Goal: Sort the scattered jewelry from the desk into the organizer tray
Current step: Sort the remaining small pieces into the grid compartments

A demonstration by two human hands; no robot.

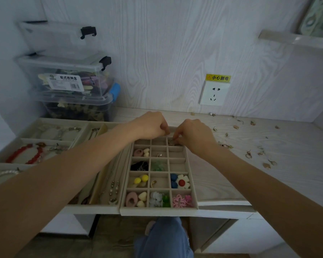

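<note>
Head view: right grip (pixel 195 135) pinches small earring (pixel 172 143) over tray (pixel 158 211), left grip (pixel 153 125) curled, contents unclear; label "小心触电" (pixel 218 78).

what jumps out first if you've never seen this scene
Two hands meet over the far end of the grid tray: the right hand pinches a small metal piece at the top right cell, the left hand is curled beside it. Bright pieces fill the near cells, such as a white flower with a red centre. Loose earrings lie scattered on the desk to the right.
</note>
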